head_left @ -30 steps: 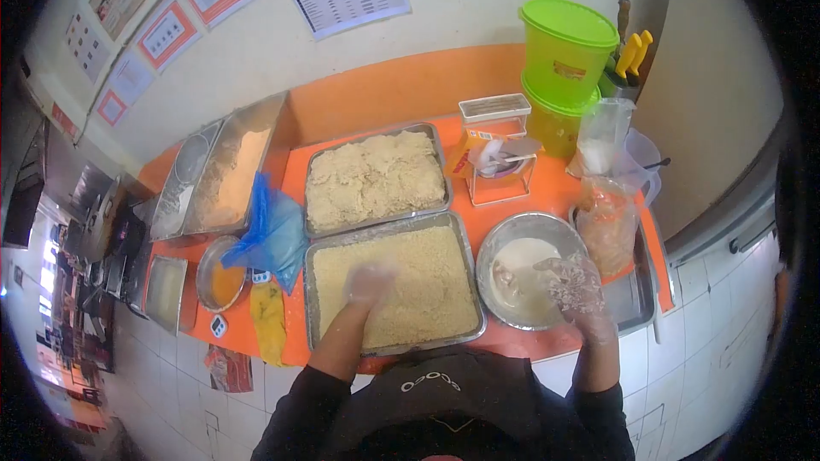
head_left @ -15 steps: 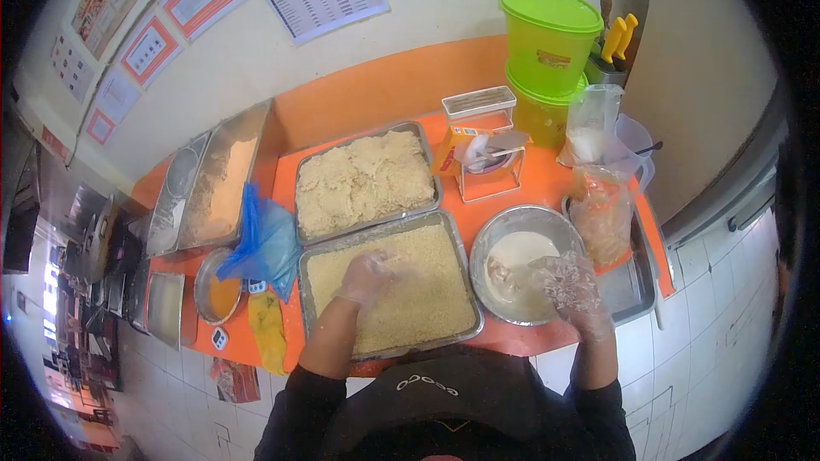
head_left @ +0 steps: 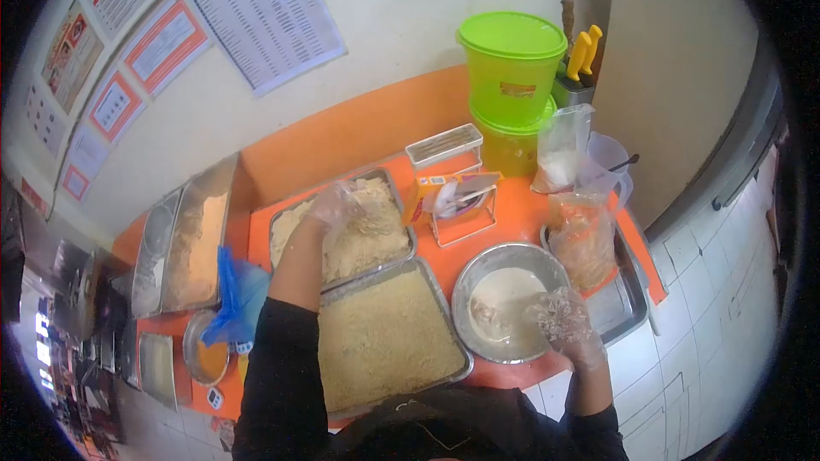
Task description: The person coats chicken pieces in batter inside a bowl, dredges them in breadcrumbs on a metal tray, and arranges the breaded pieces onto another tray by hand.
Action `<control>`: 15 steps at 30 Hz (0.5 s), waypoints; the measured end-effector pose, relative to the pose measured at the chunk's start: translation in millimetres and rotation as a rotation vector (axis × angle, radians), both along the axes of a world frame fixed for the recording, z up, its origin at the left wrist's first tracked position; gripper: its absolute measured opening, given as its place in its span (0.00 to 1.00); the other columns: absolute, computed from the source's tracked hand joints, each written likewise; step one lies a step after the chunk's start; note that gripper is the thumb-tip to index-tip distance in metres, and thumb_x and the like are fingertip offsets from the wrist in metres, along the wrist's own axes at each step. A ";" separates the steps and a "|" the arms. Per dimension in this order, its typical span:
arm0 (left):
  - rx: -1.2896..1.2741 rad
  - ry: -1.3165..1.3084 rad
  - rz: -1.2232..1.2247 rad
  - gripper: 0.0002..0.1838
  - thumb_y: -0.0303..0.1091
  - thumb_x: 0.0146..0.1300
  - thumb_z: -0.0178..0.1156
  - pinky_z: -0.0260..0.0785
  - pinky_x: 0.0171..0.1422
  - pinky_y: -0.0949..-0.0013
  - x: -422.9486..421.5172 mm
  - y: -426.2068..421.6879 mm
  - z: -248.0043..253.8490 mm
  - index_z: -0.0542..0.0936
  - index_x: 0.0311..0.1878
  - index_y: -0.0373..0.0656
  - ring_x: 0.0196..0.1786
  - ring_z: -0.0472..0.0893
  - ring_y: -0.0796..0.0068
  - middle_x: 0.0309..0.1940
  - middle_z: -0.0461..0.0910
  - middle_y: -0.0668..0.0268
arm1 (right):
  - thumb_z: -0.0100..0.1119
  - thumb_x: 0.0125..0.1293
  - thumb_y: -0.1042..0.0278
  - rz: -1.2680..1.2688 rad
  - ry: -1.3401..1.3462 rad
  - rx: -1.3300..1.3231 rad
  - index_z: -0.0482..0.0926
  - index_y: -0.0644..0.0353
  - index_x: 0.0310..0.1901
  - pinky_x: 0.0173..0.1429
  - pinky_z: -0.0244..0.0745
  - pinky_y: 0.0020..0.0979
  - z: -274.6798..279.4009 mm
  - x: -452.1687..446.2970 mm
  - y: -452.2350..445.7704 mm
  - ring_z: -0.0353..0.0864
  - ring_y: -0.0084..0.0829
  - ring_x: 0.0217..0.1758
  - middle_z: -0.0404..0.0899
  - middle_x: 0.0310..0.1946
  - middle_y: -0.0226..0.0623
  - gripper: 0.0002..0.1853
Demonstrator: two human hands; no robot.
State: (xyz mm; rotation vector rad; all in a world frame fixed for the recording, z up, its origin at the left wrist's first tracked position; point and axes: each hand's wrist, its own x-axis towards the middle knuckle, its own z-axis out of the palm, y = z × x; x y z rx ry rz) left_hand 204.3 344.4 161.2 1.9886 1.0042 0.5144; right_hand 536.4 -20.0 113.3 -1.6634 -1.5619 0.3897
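Note:
My left hand (head_left: 337,207), in a clear plastic glove, is over the far metal tray (head_left: 400,196), which is heaped with pale crumb-coated pieces (head_left: 371,234). Its fingers are blurred against the crumbs, so I cannot tell whether they hold a piece. Nearer me lies a second tray (head_left: 465,363) with a level layer of fine crumbs (head_left: 384,324). At the right, my gloved right hand (head_left: 564,322) hangs over the edge of a round metal bowl (head_left: 478,343), fingers stretched out and caked with wet crumbs. White batter (head_left: 517,290) with a lumpy piece in it fills the bowl's bottom.
A bag of raw-looking pieces (head_left: 582,243) sits in a tray right of the bowl. Behind stand stacked green tubs (head_left: 512,76), a knife block (head_left: 574,93) and a wire rack (head_left: 461,226). At left are a flour bin (head_left: 201,247), a blue bag (head_left: 235,299) and an orange-filled bowl (head_left: 205,358).
My left hand has moved from the near crumb tray to the far tray. My right hand stays at the bowl's edge. The camera view has shifted and tilted up.

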 end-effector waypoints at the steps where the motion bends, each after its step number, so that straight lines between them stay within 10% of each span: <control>1: 0.004 0.011 0.015 0.10 0.29 0.55 0.60 0.70 0.46 0.67 2.2 14.2 0.2 0.80 0.40 0.35 0.41 0.78 0.76 0.38 0.81 0.65 | 0.64 0.51 0.73 -0.030 0.063 0.016 0.80 0.59 0.35 0.40 0.72 0.35 -3.3 0.9 0.9 0.77 0.36 0.34 0.80 0.30 0.38 0.09; 7: 0.221 0.499 0.129 0.20 0.49 0.63 0.50 0.70 0.47 0.60 14.5 84.0 -15.1 0.81 0.41 0.41 0.40 0.80 0.59 0.35 0.81 0.53 | 0.67 0.49 0.74 -0.163 0.559 -0.114 0.80 0.60 0.34 0.36 0.74 0.32 12.9 -10.0 9.9 0.80 0.32 0.32 0.81 0.29 0.36 0.09; 15: 0.999 0.891 0.083 0.21 0.53 0.64 0.48 0.64 0.58 0.56 36.8 81.6 -57.3 0.78 0.46 0.49 0.50 0.77 0.58 0.42 0.80 0.56 | 0.66 0.51 0.70 -0.056 0.139 -0.194 0.78 0.57 0.41 0.47 0.71 0.36 -10.9 -0.1 16.8 0.75 0.37 0.42 0.77 0.39 0.39 0.15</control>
